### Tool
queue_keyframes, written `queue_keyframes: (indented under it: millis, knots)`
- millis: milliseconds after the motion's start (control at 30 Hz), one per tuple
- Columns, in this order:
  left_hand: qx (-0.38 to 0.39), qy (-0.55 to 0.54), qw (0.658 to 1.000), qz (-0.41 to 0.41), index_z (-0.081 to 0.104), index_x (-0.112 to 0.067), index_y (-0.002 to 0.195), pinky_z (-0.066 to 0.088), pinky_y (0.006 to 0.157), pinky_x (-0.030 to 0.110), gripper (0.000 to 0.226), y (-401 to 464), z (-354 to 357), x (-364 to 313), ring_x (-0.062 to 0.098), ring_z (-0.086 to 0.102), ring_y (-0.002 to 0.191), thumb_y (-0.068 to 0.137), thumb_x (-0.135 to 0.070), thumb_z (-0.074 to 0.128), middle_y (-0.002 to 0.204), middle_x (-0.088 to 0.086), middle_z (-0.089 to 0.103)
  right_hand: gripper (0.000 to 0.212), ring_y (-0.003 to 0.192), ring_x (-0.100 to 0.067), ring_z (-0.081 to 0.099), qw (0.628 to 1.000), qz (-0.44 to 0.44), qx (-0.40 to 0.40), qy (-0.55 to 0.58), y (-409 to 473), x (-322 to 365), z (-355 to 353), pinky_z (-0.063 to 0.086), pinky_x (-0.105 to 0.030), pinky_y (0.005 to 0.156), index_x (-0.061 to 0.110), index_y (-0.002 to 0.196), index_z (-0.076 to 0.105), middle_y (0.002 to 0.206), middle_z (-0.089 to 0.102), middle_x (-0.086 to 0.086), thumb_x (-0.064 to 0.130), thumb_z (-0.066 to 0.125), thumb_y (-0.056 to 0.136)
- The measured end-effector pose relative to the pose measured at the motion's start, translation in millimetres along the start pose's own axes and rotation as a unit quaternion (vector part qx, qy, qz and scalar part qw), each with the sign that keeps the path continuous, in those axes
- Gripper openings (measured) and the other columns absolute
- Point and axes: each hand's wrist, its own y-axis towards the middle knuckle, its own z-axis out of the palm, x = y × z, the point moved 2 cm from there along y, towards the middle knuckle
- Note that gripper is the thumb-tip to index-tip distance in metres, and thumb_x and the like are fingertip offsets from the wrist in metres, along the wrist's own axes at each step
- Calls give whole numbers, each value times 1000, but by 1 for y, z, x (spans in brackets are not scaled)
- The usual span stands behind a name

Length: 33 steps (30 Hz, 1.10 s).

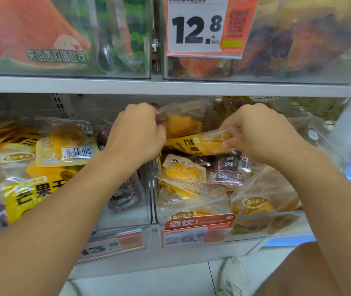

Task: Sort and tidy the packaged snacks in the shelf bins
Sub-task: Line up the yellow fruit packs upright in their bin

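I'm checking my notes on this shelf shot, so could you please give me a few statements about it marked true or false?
1. The right hand pinches a yellow mango packet. True.
2. The left hand rests flat on the shelf edge. False: it grips a clear packet over the right-hand bin.
3. The upper price tag reads 12.8. True.
4. The dark packets lie on the floor. False: they lie in the right-hand bin.
5. Both hands hang idle. False: each holds a packet.
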Motion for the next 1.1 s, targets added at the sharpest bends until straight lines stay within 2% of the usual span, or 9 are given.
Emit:
queue_keyframes:
  millis: [200,367,500,567,633,733,833,1000,1100]
  knots:
    - [36,15,999,36,72,-22,85,51,69,40,16,-6,-1,-13,35,61,80,92,-25,59,79,5,66,22,68,-31,59,984,-70,-135,97,-5,-2,-1,52,-41,64,17,78,70,64,62,-2,37,66,87]
    - [54,-58,997,25,69,-20,94,53,74,38,16,-4,-5,-6,30,64,81,80,-18,64,85,1,68,21,62,-32,53,971,-121,-196,57,-10,18,2,52,-39,60,18,72,64,58,57,1,28,64,90]
    - [82,-169,980,58,54,-30,130,48,88,25,63,-10,-5,-9,8,60,103,74,-32,84,120,-17,58,12,76,-32,65,972,-105,-189,96,-3,22,2,55,-41,70,24,89,77,76,73,-2,31,67,90]
    - [71,-236,965,86,63,-30,125,51,88,24,44,-10,0,-9,0,62,100,84,-39,76,112,-21,66,12,75,-26,67,970,-60,-176,156,-3,8,-3,55,-40,73,21,88,76,76,73,-1,32,72,85]
    - [42,-259,960,95,74,-26,104,51,74,24,16,-7,2,-6,-3,64,82,97,-33,61,85,-21,70,11,67,-21,67,960,-26,-182,213,-11,-10,-5,56,-42,69,16,82,74,69,70,-1,26,77,84]
    - [17,-193,975,105,73,-21,89,44,62,22,20,-3,3,-2,-2,58,67,100,-26,57,67,-20,65,16,54,-14,68,940,-5,-169,298,-28,-24,-4,58,-41,59,8,75,67,64,66,-4,15,76,86]
    - [45,-173,980,90,77,-17,103,52,76,29,21,-5,4,0,9,68,84,100,-25,57,89,-7,75,13,59,-20,61,950,-46,-230,206,-35,-19,-5,50,-34,60,15,75,68,60,59,2,19,74,86]
    - [95,-166,978,83,76,-26,97,48,65,24,22,-15,-4,4,5,62,70,81,-17,65,81,-5,73,9,48,-27,56,952,-132,-275,-14,-33,30,-3,45,-27,49,17,66,70,57,58,1,11,74,71]
    - [127,-142,972,135,58,-37,130,46,95,20,66,-19,-6,1,1,58,111,68,-30,77,123,-14,63,19,42,-27,51,953,-156,-257,-16,-21,54,13,33,-25,44,16,61,66,52,45,1,3,80,60]
